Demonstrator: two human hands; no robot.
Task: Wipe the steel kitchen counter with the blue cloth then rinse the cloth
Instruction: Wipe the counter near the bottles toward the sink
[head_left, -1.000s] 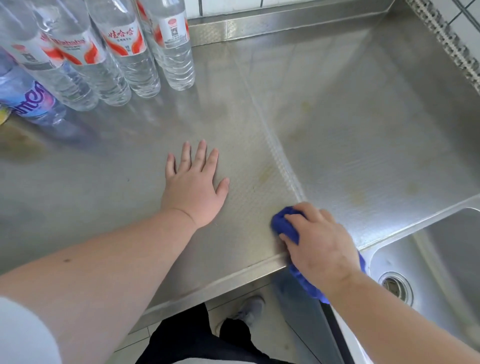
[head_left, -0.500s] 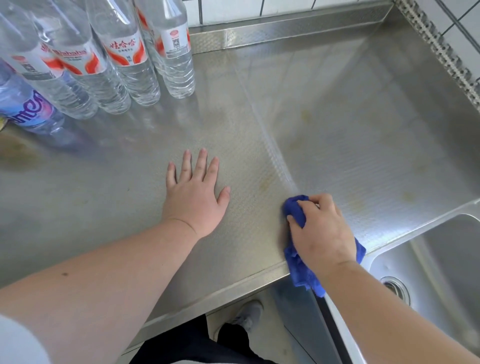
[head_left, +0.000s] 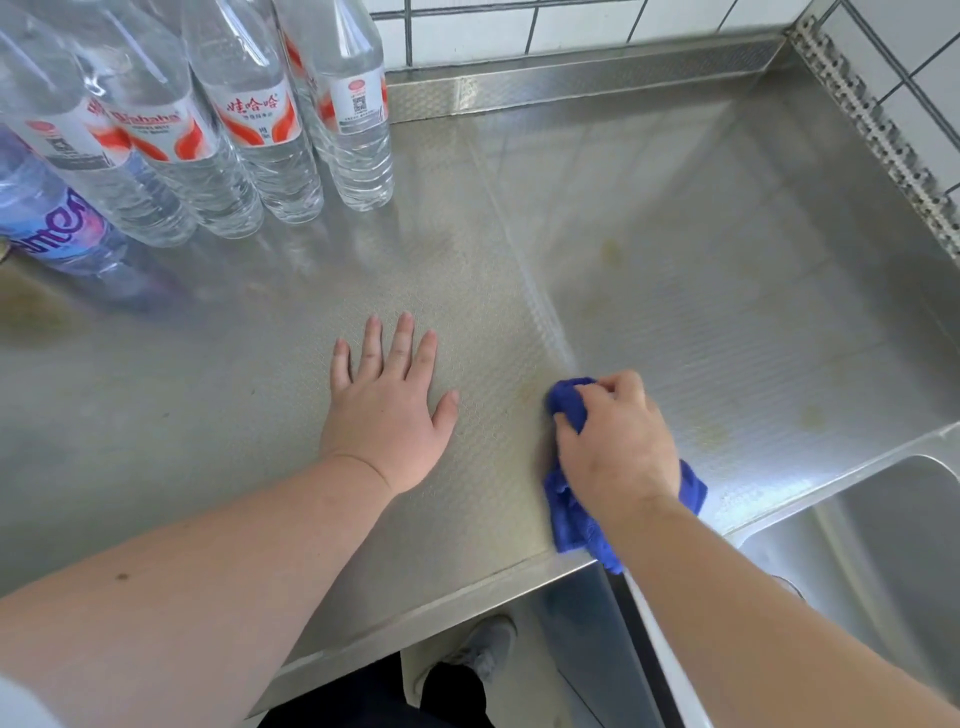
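Water bottles (head_left: 291, 135) standing at the far left of the steel worktop (head_left: 701, 270), left hand (head_left: 387, 410) pressed flat with fingers (head_left: 402, 338) spread apart, right hand (head_left: 615, 447) with fingers curled tight around the crumpled blue cloth (head_left: 569, 512) near the front edge, sink (head_left: 857, 561) at right

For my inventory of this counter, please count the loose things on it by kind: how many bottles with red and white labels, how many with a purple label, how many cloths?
Bottles with red and white labels: 4
Bottle with a purple label: 1
Blue cloth: 1, held under the right hand
Total: 6
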